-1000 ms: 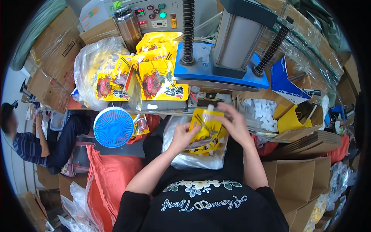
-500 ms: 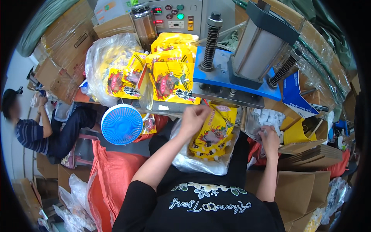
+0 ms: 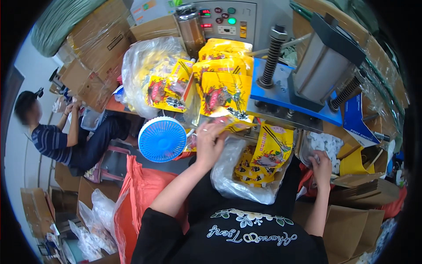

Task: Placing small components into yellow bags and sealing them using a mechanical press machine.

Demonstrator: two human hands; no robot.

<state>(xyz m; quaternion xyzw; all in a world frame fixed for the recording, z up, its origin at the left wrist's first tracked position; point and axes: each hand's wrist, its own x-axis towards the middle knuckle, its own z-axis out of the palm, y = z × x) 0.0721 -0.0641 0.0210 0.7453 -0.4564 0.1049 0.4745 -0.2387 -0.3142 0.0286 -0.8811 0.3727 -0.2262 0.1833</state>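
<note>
My left hand is at the near edge of a stack of flat yellow printed pouches, its fingers closed on the lower edge of the top pouch, which bends up there. My right hand is at the clear tray of small white plastic pieces; its fingertips are pinched on what looks like one white piece. Between my hands, a plastic-lined box on my lap holds several yellow pouches. One more yellow pouch leans upright at its far side.
A blue press with springs stands behind the box. Left of the pouches are a blue fan and a clear bag with yellow pouches. A red sack and cardboard boxes flank me. Another person sits at far left.
My left hand has gone from above the lap box left to the pouch stack and taken hold of the top pouch's edge. My right hand stays at the white pieces. The view has shifted.
</note>
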